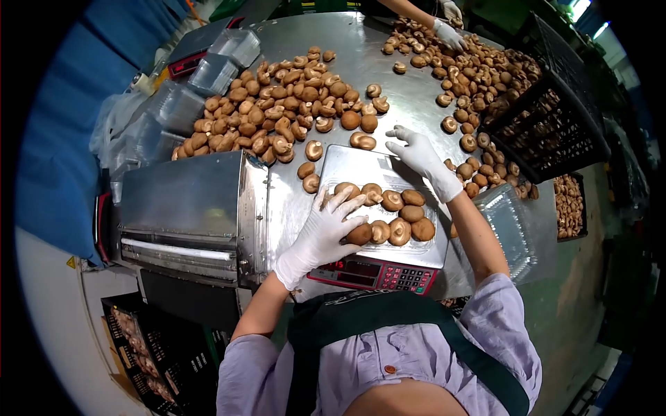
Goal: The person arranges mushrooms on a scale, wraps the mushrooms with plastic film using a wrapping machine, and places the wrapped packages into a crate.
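A clear plastic tray of brown shiitake mushrooms (399,231) sits on the silver pan of a scale (340,161) in front of me. My white-gloved left hand (322,232) lies over the tray's left end, its fingers spread and touching mushrooms there. Past the tray's far right side, my gloved right hand (420,158) hovers near the pan's edge with fingers stretched out and nothing in them. Just beyond the pan lies a pair of mushrooms (363,141). The scale's red front panel (374,274) is partly covered by my left hand and wrist.
A large mushroom heap (277,104) spreads at far left, beside stacked clear trays (177,105). A metal box-like machine (184,197) stands left. At right are a tipped black crate (555,104), more mushrooms (479,76) and an empty tray (510,232). A co-worker's gloved hand (449,35) reaches in.
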`<state>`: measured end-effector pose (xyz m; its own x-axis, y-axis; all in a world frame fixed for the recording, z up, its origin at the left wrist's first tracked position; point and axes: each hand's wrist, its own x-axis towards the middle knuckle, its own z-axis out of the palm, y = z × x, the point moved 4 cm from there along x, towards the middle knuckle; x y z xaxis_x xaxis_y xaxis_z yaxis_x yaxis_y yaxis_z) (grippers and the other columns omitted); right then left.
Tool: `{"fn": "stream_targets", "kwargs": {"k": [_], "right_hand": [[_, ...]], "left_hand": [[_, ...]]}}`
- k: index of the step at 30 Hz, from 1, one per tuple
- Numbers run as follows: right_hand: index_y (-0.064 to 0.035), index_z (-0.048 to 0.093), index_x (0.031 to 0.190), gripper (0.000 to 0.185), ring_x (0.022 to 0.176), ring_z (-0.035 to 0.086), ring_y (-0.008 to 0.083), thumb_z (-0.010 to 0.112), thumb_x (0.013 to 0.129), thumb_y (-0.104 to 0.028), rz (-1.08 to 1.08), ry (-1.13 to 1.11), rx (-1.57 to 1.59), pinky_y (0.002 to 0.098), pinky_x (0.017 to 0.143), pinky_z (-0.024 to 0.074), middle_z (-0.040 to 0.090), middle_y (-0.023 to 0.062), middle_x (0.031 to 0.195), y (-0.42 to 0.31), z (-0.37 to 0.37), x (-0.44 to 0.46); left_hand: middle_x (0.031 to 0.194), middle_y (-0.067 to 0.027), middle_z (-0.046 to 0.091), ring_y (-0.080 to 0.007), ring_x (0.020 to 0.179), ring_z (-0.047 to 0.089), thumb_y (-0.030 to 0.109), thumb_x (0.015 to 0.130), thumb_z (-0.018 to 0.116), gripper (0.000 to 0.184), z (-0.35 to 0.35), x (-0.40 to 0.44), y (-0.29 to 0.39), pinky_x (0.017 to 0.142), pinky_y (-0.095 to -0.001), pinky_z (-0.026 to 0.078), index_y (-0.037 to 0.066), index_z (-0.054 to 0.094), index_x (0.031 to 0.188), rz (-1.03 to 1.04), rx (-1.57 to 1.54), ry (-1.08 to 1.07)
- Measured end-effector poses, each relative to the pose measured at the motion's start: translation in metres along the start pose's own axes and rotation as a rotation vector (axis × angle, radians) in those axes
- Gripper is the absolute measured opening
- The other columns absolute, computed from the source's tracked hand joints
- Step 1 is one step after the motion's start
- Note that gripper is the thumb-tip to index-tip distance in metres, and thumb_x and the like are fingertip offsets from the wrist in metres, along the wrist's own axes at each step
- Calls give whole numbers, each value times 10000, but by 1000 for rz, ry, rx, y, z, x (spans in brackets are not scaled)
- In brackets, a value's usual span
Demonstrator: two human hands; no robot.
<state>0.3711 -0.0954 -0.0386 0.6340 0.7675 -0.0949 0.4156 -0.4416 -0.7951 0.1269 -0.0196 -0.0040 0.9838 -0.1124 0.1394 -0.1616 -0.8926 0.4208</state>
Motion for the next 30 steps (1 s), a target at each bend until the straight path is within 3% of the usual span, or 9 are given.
{"fn": "stream_targets", "kwargs": {"k": [3,6,12,14,16,18,20,29,30], "right_hand": [[-78,635,1146,370,1249,463,332,611,841,-284,36,30,79,349,1042,367,470,218,1345,-6,-16,-32],[-83,639,1145,356,1248,469,311,603,856,-288,57,69,122,349,1030,378,486,200,1339,-9,-33,-66],[-51,633,1146,342,1266,455,274,604,861,-237,66,205,134,339,1051,341,524,175,1310,-5,-55,-125],[-41,631,1145,331,1237,484,260,604,863,-213,81,255,169,332,1033,361,550,169,1281,10,-59,-143],[-31,629,1143,321,1208,512,245,603,865,-188,93,307,203,326,1015,381,575,163,1251,18,-64,-161],[-12,623,1143,307,1097,581,194,600,863,-135,203,342,236,297,950,434,634,137,1154,22,-65,-176],[9,612,1151,307,961,610,133,591,872,-116,184,345,217,263,858,476,667,101,1057,24,-64,-186],[-27,635,1120,341,862,650,164,650,850,-233,127,391,172,277,784,504,680,164,967,47,-42,-194],[-46,635,1127,344,830,662,171,649,845,-241,228,338,206,281,767,512,684,161,951,37,-44,-194]], "left_hand": [[1390,-131,399,-345,1326,313,344,670,765,601,-8,-1,-2,1075,-559,198,129,573,1197,-50,-173,112],[1395,-140,394,-347,1322,320,323,699,742,611,-10,7,-1,1067,-560,207,129,547,1245,-164,-58,211],[1425,-178,358,-369,1324,319,361,750,690,625,1,8,-10,1107,-488,207,103,516,1291,-214,70,37],[1409,-186,380,-350,1319,334,359,796,646,562,-15,0,-21,1098,-467,225,100,518,1277,-305,-242,221],[1394,-175,410,-309,1269,418,224,812,655,458,-20,-15,-41,1054,-376,328,53,556,1225,-399,-523,455],[1334,-149,488,-279,1211,485,128,817,652,357,-35,-32,-49,1015,-345,378,44,604,1161,-507,-471,589],[1246,-124,567,-259,1165,530,104,823,651,289,-41,-47,-61,995,-333,397,42,638,1105,-529,-342,617],[1115,-129,631,-255,1070,590,130,818,646,257,-18,-63,-67,946,-320,436,40,651,1058,-618,-387,508],[1111,-131,631,-256,1063,591,138,815,648,261,-13,-64,-68,943,-320,438,36,651,1056,-624,-380,497]]}}
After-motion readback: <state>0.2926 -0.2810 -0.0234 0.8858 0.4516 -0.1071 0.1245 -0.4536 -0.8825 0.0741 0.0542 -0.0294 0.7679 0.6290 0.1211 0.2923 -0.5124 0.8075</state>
